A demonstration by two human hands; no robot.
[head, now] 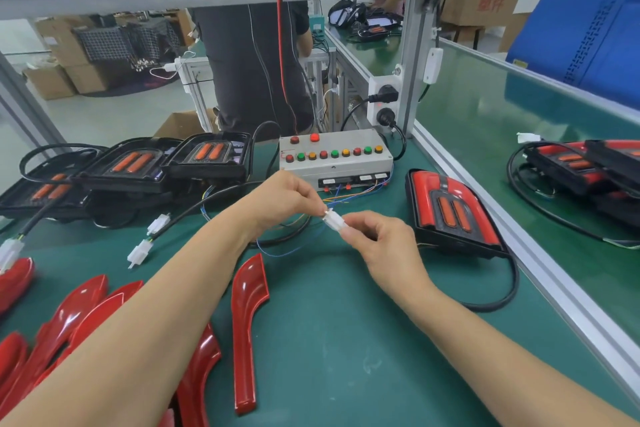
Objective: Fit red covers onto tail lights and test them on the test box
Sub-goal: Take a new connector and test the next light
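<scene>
Two white connector halves (333,218) meet between the person's hands above the middle of the green table (329,340) — one on thin coloured wires running back to the test box (335,158), the other apparently on the black cable (498,302) of the covered tail light (453,210). The left hand (291,194) pinches the box-side half with curled fingertips; the right hand (379,241) pinches the lamp-side half between thumb and forefinger. Whether the halves are fully seated or only touching cannot be told, as the fingers hide the joint.

That tail light, with its red cover fitted, lies just beside the aluminium rail along the table's right edge. So the step in hand looks like the testing one: plugging this lamp into the box, or unplugging it — the picture does not settle which. If plugging, the next move calls for squaring the halves, pushing until the latch catches, then freeing a hand for the coloured buttons on the box, which sits at the far edge, centre.

Three uncovered tail lights (133,163) overlap in a row toward the far left corner, their white plugs (140,251) lying loose on the mat. Loose red covers (247,329) spread along the near edge, left of centre. More finished lamps (585,165) rest beyond the rail on the neighbouring bench, and another person (249,73) stands behind the box.
</scene>
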